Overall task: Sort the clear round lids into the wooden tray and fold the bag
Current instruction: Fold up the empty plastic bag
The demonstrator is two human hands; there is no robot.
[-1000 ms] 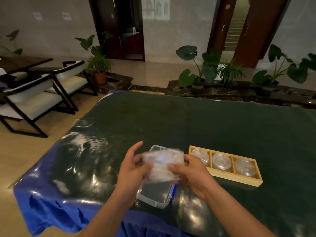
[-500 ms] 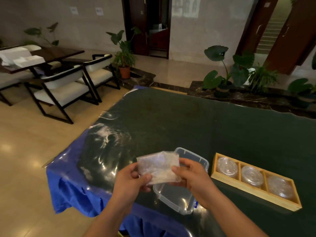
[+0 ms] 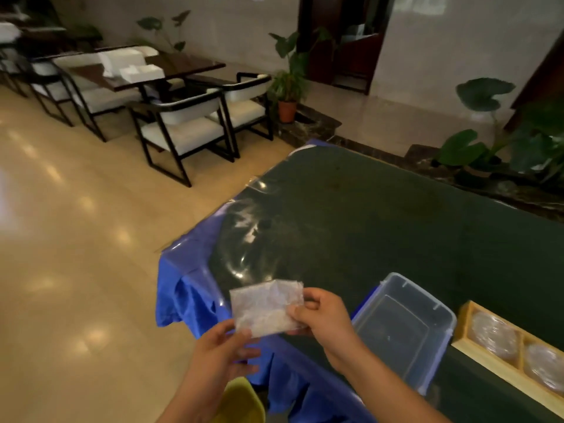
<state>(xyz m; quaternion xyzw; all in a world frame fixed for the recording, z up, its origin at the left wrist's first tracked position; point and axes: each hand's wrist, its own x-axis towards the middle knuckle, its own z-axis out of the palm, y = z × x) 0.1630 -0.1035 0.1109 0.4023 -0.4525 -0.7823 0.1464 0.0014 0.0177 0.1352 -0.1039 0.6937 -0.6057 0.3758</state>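
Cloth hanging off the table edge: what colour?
The cloth is blue; the head view shows it best.

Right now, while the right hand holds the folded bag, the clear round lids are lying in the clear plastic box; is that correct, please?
Not quite. The clear round lids are lying in the wooden tray, not in the clear plastic box beside it, which looks empty. The head view shows this. The right hand does hold the folded bag.

Both bare forearms reach forward from the lower edge. The left hand point(image 3: 221, 351) pinches the lower corner of the folded plastic bag point(image 3: 265, 306); the right hand point(image 3: 325, 320) grips its right edge, fingers curled.
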